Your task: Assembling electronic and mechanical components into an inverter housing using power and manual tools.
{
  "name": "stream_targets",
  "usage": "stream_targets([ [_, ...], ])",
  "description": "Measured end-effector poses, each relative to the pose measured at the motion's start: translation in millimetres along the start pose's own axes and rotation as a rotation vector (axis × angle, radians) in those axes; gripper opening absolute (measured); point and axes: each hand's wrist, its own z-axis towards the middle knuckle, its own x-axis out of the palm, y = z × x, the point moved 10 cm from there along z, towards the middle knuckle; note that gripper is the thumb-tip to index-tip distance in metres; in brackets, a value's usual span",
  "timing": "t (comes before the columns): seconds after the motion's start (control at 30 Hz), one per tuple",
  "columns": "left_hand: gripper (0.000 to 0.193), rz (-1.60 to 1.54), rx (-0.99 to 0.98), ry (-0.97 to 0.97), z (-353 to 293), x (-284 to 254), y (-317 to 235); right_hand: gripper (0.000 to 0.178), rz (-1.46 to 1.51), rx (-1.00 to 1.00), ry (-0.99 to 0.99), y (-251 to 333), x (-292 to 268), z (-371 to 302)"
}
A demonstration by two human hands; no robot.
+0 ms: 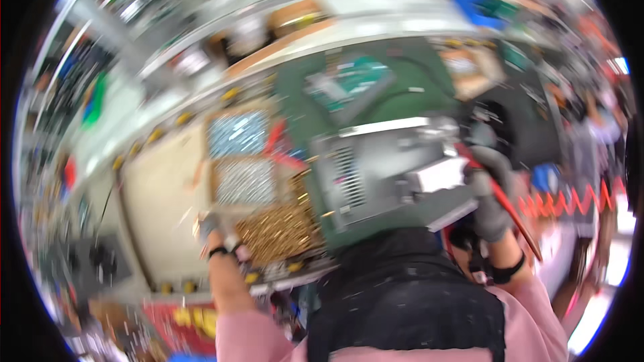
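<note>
My left hand [209, 225], smeared by motion, is beside a bin of brass-coloured small metal parts [278, 231]; whether its fingers hold anything cannot be made out. On the right, my right hand [493, 211] wears a grey glove and is closed round a long red tool [503, 198], whose kind is blurred. Left of this hand a grey sheet-metal chassis [376, 174] with a row of slots lies on a green mat [295, 104]. A bright white panel [441, 175] shows inside it, near the glove.
Above the brass parts are bins of silvery parts [246, 181] and bluish parts [238, 134]. Red-handled tools [278, 141] lie beside them. A green circuit board [359, 80] rests behind the chassis. At right hangs a coiled red hose [570, 199]. A cream board [164, 208] spans the left.
</note>
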Motion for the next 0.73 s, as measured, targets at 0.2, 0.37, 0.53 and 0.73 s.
stream_targets([
  [0.2,0.027,-0.026,-0.258,0.160,37,23,44,0.030,0.383,0.168,-0.229,12,-141,-33],
  [0.37,0.029,-1.198,-0.470,0.318,-18,12,8,0.028,0.371,0.211,-0.273,9,-298,-105],
  [0.53,0.028,-1.468,-0.291,0.390,-34,-23,-6,0.035,0.170,0.426,-0.403,-6,-416,-193],
  [0.73,0.037,-1.377,-0.342,0.326,-206,-79,-164,0.017,-0.326,0.733,-0.736,-91,-592,-275],
])
